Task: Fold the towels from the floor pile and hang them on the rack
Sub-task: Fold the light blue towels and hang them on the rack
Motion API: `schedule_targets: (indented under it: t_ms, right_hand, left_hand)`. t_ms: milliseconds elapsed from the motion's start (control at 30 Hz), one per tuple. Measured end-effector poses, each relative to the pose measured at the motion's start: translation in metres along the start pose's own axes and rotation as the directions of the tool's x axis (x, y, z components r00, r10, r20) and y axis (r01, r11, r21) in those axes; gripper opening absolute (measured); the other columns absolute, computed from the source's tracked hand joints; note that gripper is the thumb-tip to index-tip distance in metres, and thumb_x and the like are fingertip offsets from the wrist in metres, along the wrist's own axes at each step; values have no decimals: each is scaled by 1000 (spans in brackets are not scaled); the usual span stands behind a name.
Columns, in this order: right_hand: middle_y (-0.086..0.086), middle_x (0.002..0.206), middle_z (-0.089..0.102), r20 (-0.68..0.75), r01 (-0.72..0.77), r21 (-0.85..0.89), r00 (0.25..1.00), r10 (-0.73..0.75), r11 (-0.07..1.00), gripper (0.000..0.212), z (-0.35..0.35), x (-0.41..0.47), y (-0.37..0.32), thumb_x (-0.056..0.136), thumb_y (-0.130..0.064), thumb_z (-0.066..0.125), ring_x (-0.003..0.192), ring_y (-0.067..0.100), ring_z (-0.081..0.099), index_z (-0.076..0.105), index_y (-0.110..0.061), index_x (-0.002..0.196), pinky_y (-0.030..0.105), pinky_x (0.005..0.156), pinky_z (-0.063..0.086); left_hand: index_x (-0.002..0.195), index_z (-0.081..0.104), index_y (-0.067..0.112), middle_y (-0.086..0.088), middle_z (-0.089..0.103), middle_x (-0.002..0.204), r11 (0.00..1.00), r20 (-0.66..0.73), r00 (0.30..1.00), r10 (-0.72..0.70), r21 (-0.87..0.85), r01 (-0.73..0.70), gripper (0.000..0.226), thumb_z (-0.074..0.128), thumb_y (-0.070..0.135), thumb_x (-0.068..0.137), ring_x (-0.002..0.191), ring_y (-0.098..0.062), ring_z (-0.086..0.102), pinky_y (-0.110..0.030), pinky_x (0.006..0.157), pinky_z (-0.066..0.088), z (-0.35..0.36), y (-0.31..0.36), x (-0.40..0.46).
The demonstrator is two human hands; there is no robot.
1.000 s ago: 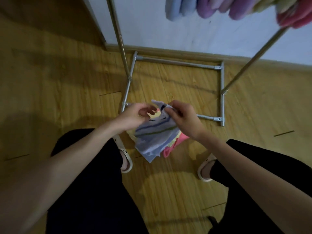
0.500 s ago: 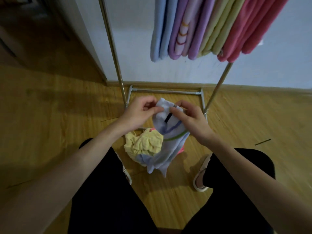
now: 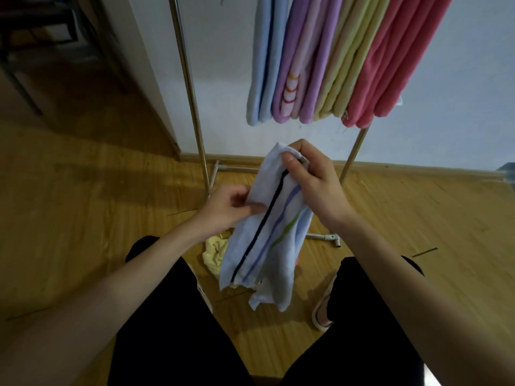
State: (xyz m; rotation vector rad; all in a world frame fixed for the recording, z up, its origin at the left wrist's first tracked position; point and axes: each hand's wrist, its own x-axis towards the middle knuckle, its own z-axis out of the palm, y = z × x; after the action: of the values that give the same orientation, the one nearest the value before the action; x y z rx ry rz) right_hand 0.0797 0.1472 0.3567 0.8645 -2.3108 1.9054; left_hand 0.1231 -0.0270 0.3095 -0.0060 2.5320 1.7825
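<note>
A pale blue towel (image 3: 267,246) with dark, purple and green stripes hangs lengthwise between my hands. My right hand (image 3: 315,188) pinches its top corner, raised higher. My left hand (image 3: 231,210) grips its left edge lower down. Below it the floor pile (image 3: 214,252) shows a crumpled yellow towel, mostly hidden behind the held towel. The metal rack (image 3: 192,101) stands ahead, and several folded towels (image 3: 328,62) in blue, purple, yellow-green and pink hang from its top.
The rack's base tubes (image 3: 328,237) lie on the wooden floor just beyond the pile. A white wall is behind the rack. My dark-clothed legs and sandalled right foot (image 3: 323,310) flank the pile. Dark furniture legs (image 3: 25,87) stand far left.
The towel has been lifted clear of the pile and stretched lengthwise. My right hand rose higher while my left slid down its edge. The view tilted up, showing more of the hung towels.
</note>
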Motion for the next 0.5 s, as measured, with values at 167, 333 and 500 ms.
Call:
schedule_targets:
  t_ms: [167,333,500]
  right_hand:
    - [9,74,42,-48,-35,100,998,40,994,23,-8,-4,-1,99,-12,44,70,18,41,46,2,82,26,65,36]
    - [9,69,40,-148,-103,26,983,105,994,24,-13,-16,17,99,-12,47,63,18,39,45,2,80,28,57,35]
    - [18,69,56,-165,-141,-101,979,124,985,12,-22,-30,39,94,-9,56,60,14,52,50,-1,88,28,52,41]
  left_hand:
    - [75,70,11,1,69,69,992,-9,995,-102,76,102,18,70,26,84,68,-13,66,-31,66,51,6,-36,-8]
    - [67,54,-12,-10,46,61,995,-197,976,-94,11,98,39,62,17,90,58,-16,42,-28,56,31,0,-37,-14]
    - [80,65,-13,-26,60,70,995,-427,901,-80,-82,50,30,64,16,88,67,-23,54,-31,62,43,-5,-16,-16]
